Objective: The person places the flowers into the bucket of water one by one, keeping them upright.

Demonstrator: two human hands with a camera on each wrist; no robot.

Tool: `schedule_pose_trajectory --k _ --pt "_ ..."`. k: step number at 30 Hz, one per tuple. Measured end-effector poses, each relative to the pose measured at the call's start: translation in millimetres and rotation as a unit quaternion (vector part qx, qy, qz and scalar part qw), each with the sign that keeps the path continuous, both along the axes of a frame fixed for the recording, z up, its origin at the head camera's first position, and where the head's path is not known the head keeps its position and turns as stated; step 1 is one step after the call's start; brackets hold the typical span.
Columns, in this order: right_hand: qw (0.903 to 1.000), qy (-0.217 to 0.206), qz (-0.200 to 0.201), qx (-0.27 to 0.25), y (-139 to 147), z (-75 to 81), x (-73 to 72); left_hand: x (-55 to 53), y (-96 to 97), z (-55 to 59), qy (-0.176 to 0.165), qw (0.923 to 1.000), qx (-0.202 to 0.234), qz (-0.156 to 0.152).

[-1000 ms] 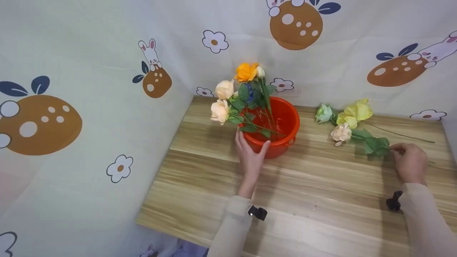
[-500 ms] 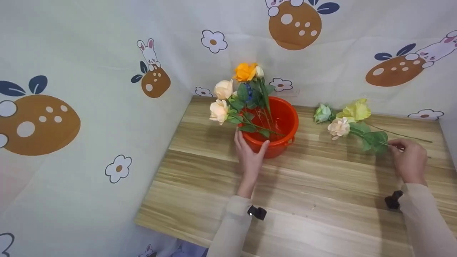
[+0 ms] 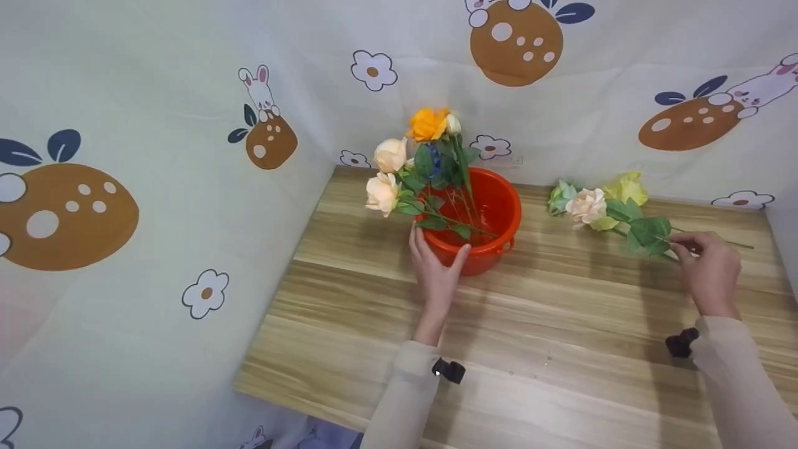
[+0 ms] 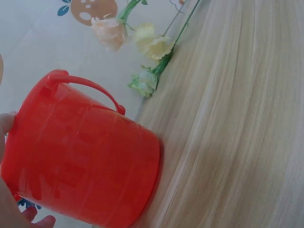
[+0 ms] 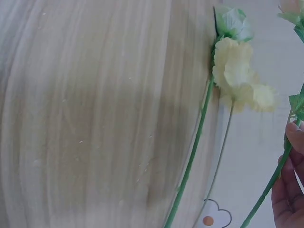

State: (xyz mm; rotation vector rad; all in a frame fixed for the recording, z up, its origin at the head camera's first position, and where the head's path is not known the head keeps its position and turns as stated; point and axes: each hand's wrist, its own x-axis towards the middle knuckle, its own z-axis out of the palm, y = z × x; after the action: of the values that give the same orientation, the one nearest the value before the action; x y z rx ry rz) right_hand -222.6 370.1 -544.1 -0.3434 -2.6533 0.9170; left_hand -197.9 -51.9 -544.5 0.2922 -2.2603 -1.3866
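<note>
My left hand (image 3: 436,274) holds the near left side of a red bucket (image 3: 480,265), thumb and fingers spread round its wall; the left wrist view shows the bucket (image 4: 90,156) close up. Leaning in the bucket are two peach roses (image 3: 381,193), an orange rose (image 3: 429,125) and a white bud (image 3: 453,125). My right hand (image 3: 711,268) pinches the green stem of a pale pink artificial rose (image 3: 586,207), raised above the table. Behind it lie a yellow flower (image 3: 629,187) and a mint-green rose (image 3: 561,196), also visible in the right wrist view.
The wooden table (image 3: 561,399) meets a patterned cloth wall (image 3: 598,125) at the back and another on the left. Long stems of the yellow flower (image 5: 235,71) and the green rose (image 5: 235,23) lie along the table's back right.
My right hand has lifted the pink rose off the table and moved it slightly back and left, so its bloom now covers part of the yellow flower. My left hand stays on the bucket.
</note>
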Motion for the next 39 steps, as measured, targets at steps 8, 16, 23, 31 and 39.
schedule_pose_trajectory --k 8,16,23,31,39 --pt "0.9989 0.045 0.011 -0.003 -15.5 8.3 -3.3 0.3 0.1 -0.9 -0.005 1.0 -0.006 0.004" --pt "0.9965 0.08 0.024 -0.012 -30.8 20.1 -5.3 0.5 -0.2 1.1 0.001 0.9999 -0.011 0.001" --pt "0.9935 0.106 0.039 -0.016 -46.0 30.0 -7.8 0.5 -0.2 1.3 -0.008 1.0 -0.004 0.002" --pt "0.9891 0.126 0.063 -0.043 -66.3 43.7 -12.9 1.2 -0.1 0.8 0.0 1.0 0.001 0.003" --pt "0.9843 0.14 0.085 -0.065 -88.3 56.5 -19.8 0.7 0.0 -0.1 -0.006 0.9999 -0.008 0.003"
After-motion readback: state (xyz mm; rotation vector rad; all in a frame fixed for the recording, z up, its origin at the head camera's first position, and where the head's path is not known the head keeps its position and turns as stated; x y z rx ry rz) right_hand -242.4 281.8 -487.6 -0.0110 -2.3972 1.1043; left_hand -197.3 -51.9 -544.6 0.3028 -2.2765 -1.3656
